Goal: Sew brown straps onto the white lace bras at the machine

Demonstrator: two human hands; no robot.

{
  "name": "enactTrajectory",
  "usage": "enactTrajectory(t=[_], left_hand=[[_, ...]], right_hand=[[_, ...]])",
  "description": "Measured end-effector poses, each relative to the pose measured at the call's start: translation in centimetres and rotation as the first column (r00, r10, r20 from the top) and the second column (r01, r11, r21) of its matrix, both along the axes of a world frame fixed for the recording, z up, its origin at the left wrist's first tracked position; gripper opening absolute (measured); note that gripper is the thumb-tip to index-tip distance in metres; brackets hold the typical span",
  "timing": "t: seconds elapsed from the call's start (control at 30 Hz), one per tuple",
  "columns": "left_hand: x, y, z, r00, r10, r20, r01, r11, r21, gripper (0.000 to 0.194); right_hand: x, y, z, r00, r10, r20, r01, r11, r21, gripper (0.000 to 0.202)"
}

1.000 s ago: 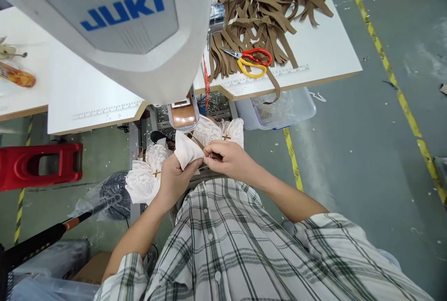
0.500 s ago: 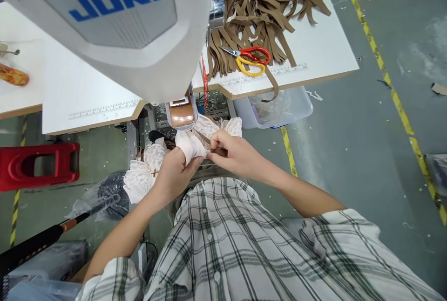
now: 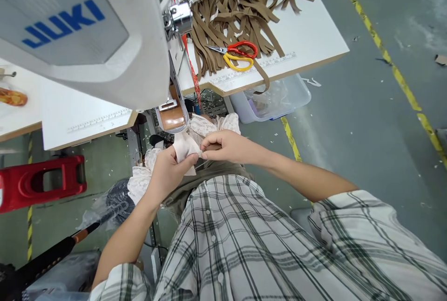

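Note:
Below the sewing machine head, a piece of white fabric (image 3: 185, 146) is stretched between my hands. My left hand (image 3: 168, 173) grips its left side, thumb on top. My right hand (image 3: 226, 147) is closed in a pinch at the fabric's right edge; the palm side is shadowed, and whether it also holds a small brown strip I cannot tell. White lace cloth (image 3: 139, 182) hangs below and left of the left hand, with more lace behind the right fingers. Just above the fabric is the machine's narrow arm end (image 3: 172, 117), with a brown cover.
The white sewing machine (image 3: 139, 58) looms at upper left. On the white table (image 3: 314, 35) lie many brown strips (image 3: 240, 17) and scissors (image 3: 240, 56) with red and yellow handles. A clear plastic bin (image 3: 293, 98) sits below its edge. A red stool (image 3: 66, 180) stands left.
The view has shifted, so the machine sits further left. The brown strip seen by my right fingers is now out of sight. Both hands stay at the white fabric.

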State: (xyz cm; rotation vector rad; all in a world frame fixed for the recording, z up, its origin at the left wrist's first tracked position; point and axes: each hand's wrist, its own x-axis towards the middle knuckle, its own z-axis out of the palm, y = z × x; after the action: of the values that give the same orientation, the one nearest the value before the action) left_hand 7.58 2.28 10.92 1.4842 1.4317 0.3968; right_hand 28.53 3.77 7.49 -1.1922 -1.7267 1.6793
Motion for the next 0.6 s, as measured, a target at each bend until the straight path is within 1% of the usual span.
enactTrajectory(t=[0.1, 0.17, 0.27, 0.37, 0.43, 0.5, 0.53, 0.57, 0.6], left_hand=[[0.1, 0.2, -0.3, 0.995, 0.074, 0.065, -0.069, 0.994, -0.086, 0.027], [0.3, 0.2, -0.6, 0.988, 0.114, 0.104, -0.101, 0.988, -0.121, 0.029], [0.6, 0.3, -0.8, 0.976, 0.137, 0.171, -0.117, 0.985, -0.126, 0.029], [0.6, 0.7, -0.4, 0.981, 0.097, 0.168, -0.080, 0.991, -0.102, 0.029], [0.2, 0.8, -0.1, 0.990, 0.040, 0.137, -0.026, 0.994, -0.102, 0.031], [-0.6, 0.4, -0.2, 0.991, 0.006, 0.131, 0.007, 0.995, -0.098, 0.036], [-1.0, -0.1, -0.5, 0.987, 0.028, 0.161, -0.015, 0.997, -0.081, 0.041], [-1.3, -0.8, -1.0, 0.973, 0.076, 0.220, -0.066, 0.996, -0.054, 0.049], [-1.5, -1.5, -1.5, 0.942, 0.139, 0.306, -0.138, 0.990, -0.027, 0.061]], right_hand=[[-0.1, -0.2, -0.4, 0.996, -0.051, -0.072, 0.041, 0.991, -0.126, 0.021], [-0.1, -0.4, -0.5, 0.990, -0.083, -0.114, 0.063, 0.983, -0.174, 0.024], [0.0, -0.7, -0.3, 0.987, -0.110, -0.114, 0.091, 0.983, -0.157, 0.026], [-0.1, -0.9, 0.2, 0.993, -0.117, -0.035, 0.114, 0.991, -0.075, 0.023], [-0.2, -0.8, 0.8, 0.995, -0.095, 0.005, 0.095, 0.995, -0.042, 0.018], [-0.2, -0.5, 1.4, 0.999, -0.040, -0.022, 0.038, 0.995, -0.088, 0.014], [-0.2, -0.2, 1.8, 0.998, -0.010, -0.062, 0.002, 0.990, -0.140, 0.013], [-0.2, 0.1, 2.2, 0.994, 0.008, -0.112, -0.031, 0.978, -0.205, 0.014], [-0.1, 0.5, 2.6, 0.987, 0.015, -0.161, -0.059, 0.961, -0.270, 0.015]])
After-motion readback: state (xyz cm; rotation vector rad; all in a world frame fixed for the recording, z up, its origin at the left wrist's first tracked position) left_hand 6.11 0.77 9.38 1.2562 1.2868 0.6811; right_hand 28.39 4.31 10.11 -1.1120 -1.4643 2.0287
